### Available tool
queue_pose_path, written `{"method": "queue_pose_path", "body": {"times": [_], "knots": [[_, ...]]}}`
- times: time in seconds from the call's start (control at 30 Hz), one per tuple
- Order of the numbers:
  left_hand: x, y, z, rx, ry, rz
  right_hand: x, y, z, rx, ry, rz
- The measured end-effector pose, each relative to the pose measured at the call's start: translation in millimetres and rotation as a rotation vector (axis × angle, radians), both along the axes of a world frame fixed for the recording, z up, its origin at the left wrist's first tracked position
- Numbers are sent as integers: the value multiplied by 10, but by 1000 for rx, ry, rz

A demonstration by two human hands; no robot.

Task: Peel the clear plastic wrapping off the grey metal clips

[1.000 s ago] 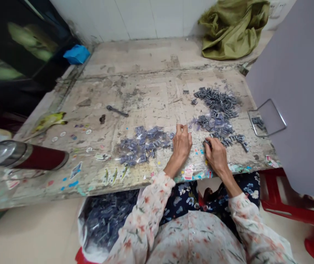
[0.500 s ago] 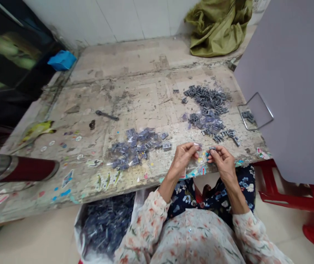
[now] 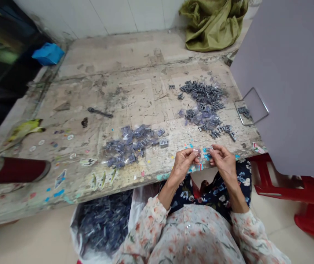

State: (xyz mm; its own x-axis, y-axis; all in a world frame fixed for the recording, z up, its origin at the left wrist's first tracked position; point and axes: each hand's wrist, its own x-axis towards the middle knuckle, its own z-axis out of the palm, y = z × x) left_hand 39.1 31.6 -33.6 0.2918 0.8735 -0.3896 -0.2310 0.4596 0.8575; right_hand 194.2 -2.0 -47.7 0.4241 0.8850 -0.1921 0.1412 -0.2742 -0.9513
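Note:
My left hand (image 3: 185,161) is closed in a pinch on a small clear plastic bag (image 3: 197,151) at the table's front edge. A little to its right, my right hand (image 3: 223,159) pinches a small grey plastic part (image 3: 210,148), mostly covered by the fingers. Loose grey plastic parts (image 3: 201,93) lie heaped beyond my right hand, with several clear bags (image 3: 206,114) among them. Left of my hands spreads a pile of filled clear bags (image 3: 129,145), grey parts showing through the plastic.
A red flask (image 3: 16,170) lies at the left, and a dark wrench-like tool (image 3: 100,112) behind the bag pile. Below the table edge stands a white sack (image 3: 76,220) full of bagged parts. A grey panel (image 3: 289,84) blocks the right; an olive cloth (image 3: 214,25) sits at the back.
My head view has shifted slightly, so the table appears a little further left. My hands stay close together; the right one has turned slightly, the grey part still in its fingertips.

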Motion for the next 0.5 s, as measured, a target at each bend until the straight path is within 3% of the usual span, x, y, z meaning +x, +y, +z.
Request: {"method": "queue_pose_path", "body": {"times": [0.17, 0.37, 0.5], "knots": [[-39, 16, -20, -10, -41, -82, 58, -123, 198, 89, -729, 75], [-125, 58, 17, 63, -52, -284, -37, -129, 286, 452, -597, 478], [-112, 34, 18, 66, -49, -241, -129, -121, 190, 525, -632, 414]]}}
